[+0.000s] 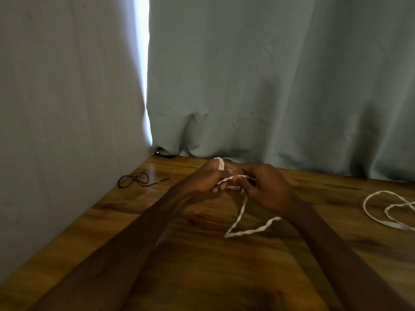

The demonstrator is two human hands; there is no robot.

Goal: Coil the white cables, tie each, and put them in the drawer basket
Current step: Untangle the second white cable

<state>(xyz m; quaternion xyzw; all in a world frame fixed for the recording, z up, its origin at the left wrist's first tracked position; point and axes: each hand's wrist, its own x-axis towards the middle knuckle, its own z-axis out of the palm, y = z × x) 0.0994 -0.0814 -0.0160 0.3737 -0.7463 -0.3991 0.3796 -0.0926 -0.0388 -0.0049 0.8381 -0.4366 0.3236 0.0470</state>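
Bare forearms point(125, 243), no sleeves

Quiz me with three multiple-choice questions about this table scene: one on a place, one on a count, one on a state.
1. Where do the eyeglasses lie?
A) by the left wall
B) on the curtain
C) under the right forearm

2. How many white cables show?
A) one
B) two
C) four

3. The cable in the hands is:
A) fully coiled
B) partly coiled, tail loose
C) untouched

Answers: 1 A, they sit at the table's left edge; 2 B, a second cable lies right; 3 B, left hand and right hand hold loops, a tail trails.
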